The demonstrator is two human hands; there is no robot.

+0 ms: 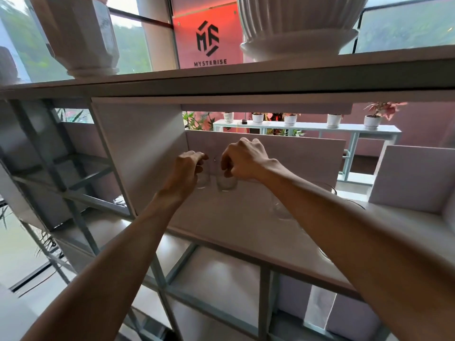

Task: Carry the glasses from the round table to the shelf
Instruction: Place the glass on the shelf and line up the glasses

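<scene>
Your hands each clasp a glass at the back of the shelf compartment.

Your left hand point(187, 168) wraps the left glass point(203, 180) and your right hand point(242, 158) closes over the right glass point(226, 184); the two stand side by side on the shelf point(234, 232), near its back panel. Further clear glassware point(283, 207) sits under your right forearm. White planters point(295, 28) stand on the top board.
</scene>
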